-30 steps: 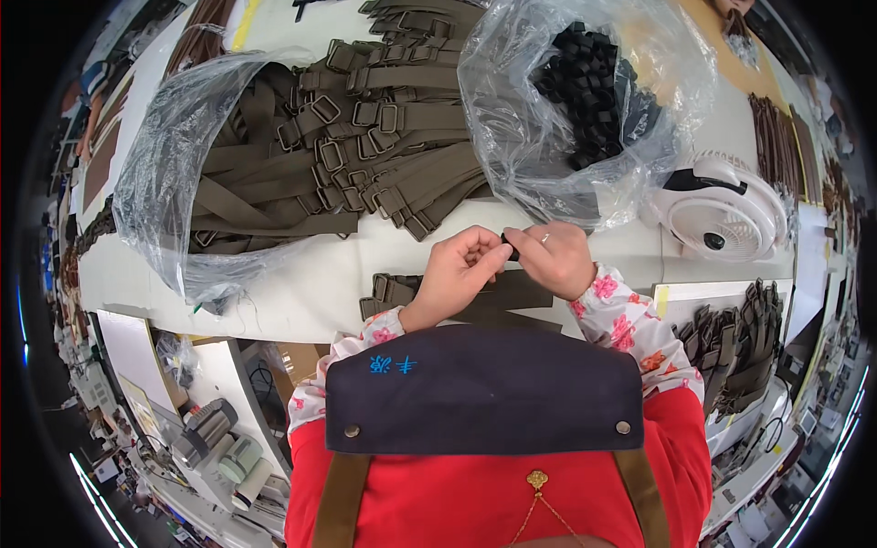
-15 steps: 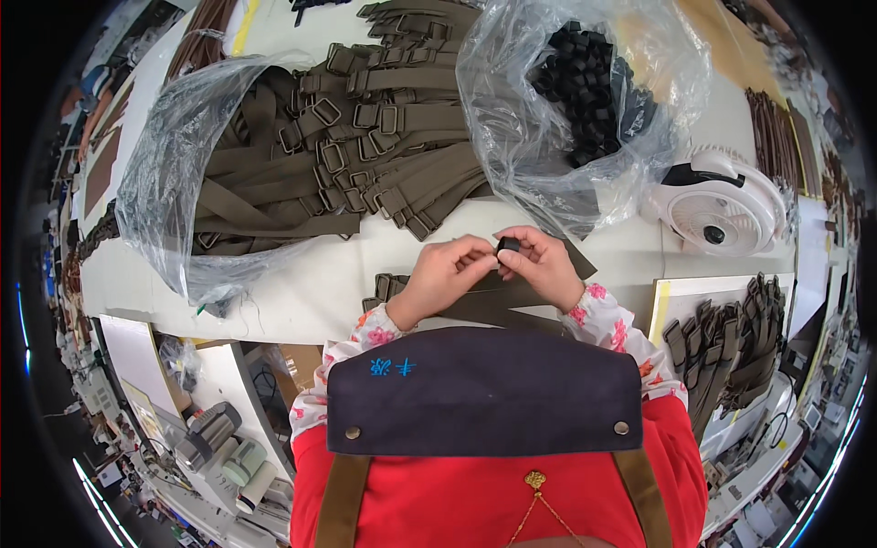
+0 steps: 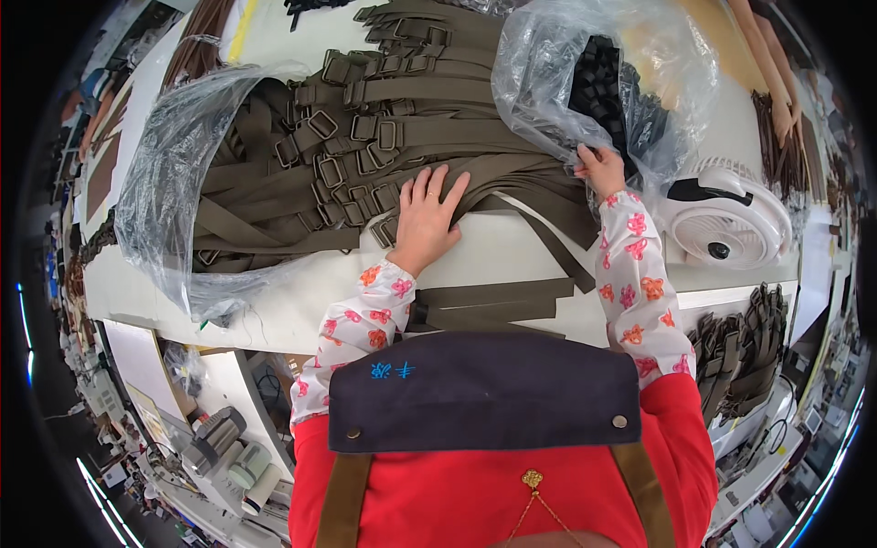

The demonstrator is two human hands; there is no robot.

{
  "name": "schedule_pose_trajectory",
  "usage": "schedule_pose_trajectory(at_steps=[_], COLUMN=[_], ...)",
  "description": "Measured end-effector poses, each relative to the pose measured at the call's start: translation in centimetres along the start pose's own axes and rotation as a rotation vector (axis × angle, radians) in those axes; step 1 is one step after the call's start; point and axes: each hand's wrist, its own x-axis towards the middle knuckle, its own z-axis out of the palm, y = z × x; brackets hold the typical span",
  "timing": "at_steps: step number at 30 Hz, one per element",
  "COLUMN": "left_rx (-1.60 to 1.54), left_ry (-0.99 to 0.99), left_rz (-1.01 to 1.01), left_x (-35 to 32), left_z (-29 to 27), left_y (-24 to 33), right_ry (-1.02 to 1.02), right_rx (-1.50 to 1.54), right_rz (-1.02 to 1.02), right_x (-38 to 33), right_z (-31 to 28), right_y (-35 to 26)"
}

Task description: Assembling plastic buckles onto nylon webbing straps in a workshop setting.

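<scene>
Left hand lies flat, fingers spread, on the heap of olive straps; right hand pinches the clear bag of black buckles. Tug too hard and, I'd say, buckles could spill. Count: one bag, one white fan, straps too many to count.

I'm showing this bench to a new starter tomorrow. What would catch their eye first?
The heap of olive webbing straps with metal buckles, spilling from clear plastic across the table's middle, with the left hand flat on it. On the right, the right hand reaches into a clear bag of black buckles, beside a white fan.
</scene>
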Motion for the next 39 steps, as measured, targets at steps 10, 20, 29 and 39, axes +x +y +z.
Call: schedule_pose_trajectory(at_steps=[10,20,29,39], left_rx=[0.047,-0.354,-0.407,-0.421], left_ry=[-0.165,0.049,-0.064,0.052], left_rz=[0.180,0.091,0.004,0.335], left_x=[-4.1,2.6,5.3,-0.1], left_z=[-2.0,0.8,3.1,-6.2], left_y=[-4.1,4.5,6.8,7.8], right_ry=[-0.115,-0.282,-0.214,-0.317], right_rx=[0.068,0.186,0.267,0.690], right_rz=[-0.123,0.030,0.119,0.201], right_x=[-6.2,-17.9,-21.0,-20.7], right_z=[-0.8,0.1,-0.6,-1.0], right_y=[-3.3,-4.5,-3.9,-7.3])
